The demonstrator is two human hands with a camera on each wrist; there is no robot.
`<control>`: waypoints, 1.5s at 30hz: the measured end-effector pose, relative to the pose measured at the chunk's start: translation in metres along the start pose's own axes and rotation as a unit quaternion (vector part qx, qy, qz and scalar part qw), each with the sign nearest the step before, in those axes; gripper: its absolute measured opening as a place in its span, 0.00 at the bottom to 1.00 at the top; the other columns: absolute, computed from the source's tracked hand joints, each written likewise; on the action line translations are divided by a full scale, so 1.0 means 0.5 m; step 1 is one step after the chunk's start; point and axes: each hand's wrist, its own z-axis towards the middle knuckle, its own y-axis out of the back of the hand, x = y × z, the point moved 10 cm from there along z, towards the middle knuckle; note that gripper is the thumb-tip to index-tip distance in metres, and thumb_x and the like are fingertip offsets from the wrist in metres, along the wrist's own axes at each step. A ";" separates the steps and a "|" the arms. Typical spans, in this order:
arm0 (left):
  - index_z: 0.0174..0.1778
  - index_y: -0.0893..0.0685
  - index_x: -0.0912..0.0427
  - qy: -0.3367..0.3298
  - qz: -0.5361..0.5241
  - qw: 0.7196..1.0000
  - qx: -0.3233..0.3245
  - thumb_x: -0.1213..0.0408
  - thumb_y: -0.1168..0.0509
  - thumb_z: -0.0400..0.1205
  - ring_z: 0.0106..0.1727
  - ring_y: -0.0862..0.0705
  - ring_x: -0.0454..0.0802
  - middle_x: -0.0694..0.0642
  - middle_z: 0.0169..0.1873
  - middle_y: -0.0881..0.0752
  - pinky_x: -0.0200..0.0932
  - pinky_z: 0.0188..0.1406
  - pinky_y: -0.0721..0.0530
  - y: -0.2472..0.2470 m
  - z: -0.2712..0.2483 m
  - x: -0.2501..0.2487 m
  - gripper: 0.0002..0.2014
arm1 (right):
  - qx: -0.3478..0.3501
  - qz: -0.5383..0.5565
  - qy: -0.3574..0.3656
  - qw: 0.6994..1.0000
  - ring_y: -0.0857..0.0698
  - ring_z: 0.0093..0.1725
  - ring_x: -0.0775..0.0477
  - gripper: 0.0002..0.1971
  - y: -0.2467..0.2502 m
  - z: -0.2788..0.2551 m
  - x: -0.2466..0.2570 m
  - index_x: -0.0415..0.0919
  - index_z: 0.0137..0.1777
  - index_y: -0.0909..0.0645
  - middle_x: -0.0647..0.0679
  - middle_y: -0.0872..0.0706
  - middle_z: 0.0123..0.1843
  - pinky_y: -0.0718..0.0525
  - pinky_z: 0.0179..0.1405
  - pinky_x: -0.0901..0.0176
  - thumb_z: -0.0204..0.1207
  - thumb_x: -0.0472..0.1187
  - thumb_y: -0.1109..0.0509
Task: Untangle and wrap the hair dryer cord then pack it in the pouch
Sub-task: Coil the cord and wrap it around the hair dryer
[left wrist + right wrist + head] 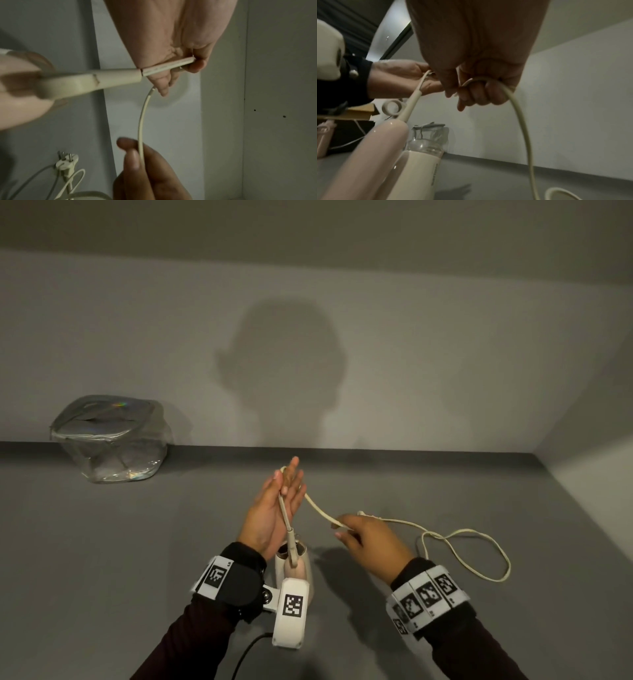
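Note:
The pink-white hair dryer (pixel 297 563) stands on the grey table (pixel 102 559) just below my left wrist, handle up (pixel 376 155). Its cream cord (pixel 318 508) rises from the handle along my left palm, loops over the fingers and runs down to my right hand. My left hand (pixel 277 501) is raised, fingers pointing up, with the thumb pinching the cord (pixel 164 66) against them. My right hand (pixel 363 539) pinches the cord (pixel 518 108) a short way along. The rest of the cord lies in a loose loop (pixel 479 553) on the right, with the plug (pixel 361 513) behind my right hand. The clear pouch (pixel 109 440) with its silver top stands at the back left.
Grey walls (pixel 411 354) close the table at the back and on the right. A black cable (pixel 246 652) trails off the near edge below my left arm. In the right wrist view a tape roll (pixel 392 107) and cardboard (pixel 359 113) lie off to the left.

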 end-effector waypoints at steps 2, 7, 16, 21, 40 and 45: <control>0.38 0.25 0.57 -0.018 0.002 1.000 -0.010 0.56 0.44 0.79 0.70 0.24 0.44 0.48 0.66 0.19 0.42 0.69 0.23 0.009 0.007 -0.005 0.09 | -0.014 0.111 -0.008 0.994 0.17 0.40 0.53 0.07 0.011 -0.019 -0.020 0.42 0.48 0.16 0.53 0.14 0.37 0.20 0.47 0.59 0.77 0.38 0.36; 0.39 0.23 0.57 -0.029 0.070 0.997 0.001 0.62 0.50 0.84 0.66 0.25 0.37 0.46 0.70 0.25 0.42 0.70 0.27 -0.005 0.015 -0.003 0.13 | -0.031 0.310 -0.023 0.950 0.21 0.25 0.60 0.06 0.037 -0.054 -0.022 0.35 0.42 0.14 0.54 0.19 0.25 0.23 0.29 0.71 0.75 0.31 0.33; 0.44 0.19 0.47 -0.075 0.416 0.902 0.086 0.54 0.49 0.84 0.67 0.31 0.22 0.35 0.68 0.26 0.29 0.67 0.35 -0.061 0.014 0.015 0.13 | 0.054 -0.091 0.180 0.978 0.15 0.51 0.52 0.13 0.067 -0.047 0.144 0.54 0.55 0.18 0.52 0.11 0.53 0.19 0.48 0.56 0.78 0.53 0.40; 0.49 0.20 0.57 -0.032 0.400 0.908 0.123 0.54 0.51 0.84 0.39 0.12 0.46 0.50 0.39 0.12 0.43 0.53 0.18 -0.084 -0.011 0.045 0.16 | -0.099 -0.148 0.198 0.964 0.17 0.29 0.47 0.19 0.158 -0.010 0.178 0.49 0.32 0.20 0.50 0.14 0.30 0.31 0.24 0.61 0.70 0.62 0.41; 0.39 0.28 0.57 0.024 0.400 0.909 0.112 0.57 0.52 0.86 0.14 0.36 0.42 0.54 0.21 0.26 0.39 0.13 0.33 -0.055 -0.021 0.041 0.14 | -0.063 -0.125 -0.042 0.989 0.20 0.35 0.44 0.17 0.232 0.060 -0.027 0.43 0.45 0.23 0.49 0.19 0.32 0.25 0.34 0.53 0.76 0.58 0.40; 0.41 0.31 0.54 0.056 0.349 0.922 0.156 0.50 0.56 0.84 0.14 0.34 0.43 0.51 0.46 0.14 0.33 0.12 0.29 -0.077 -0.038 0.070 0.15 | -0.146 -0.173 -0.123 0.966 0.20 0.32 0.40 0.30 0.243 0.050 -0.043 0.40 0.32 0.27 0.47 0.23 0.25 0.31 0.27 0.56 0.72 0.69 0.48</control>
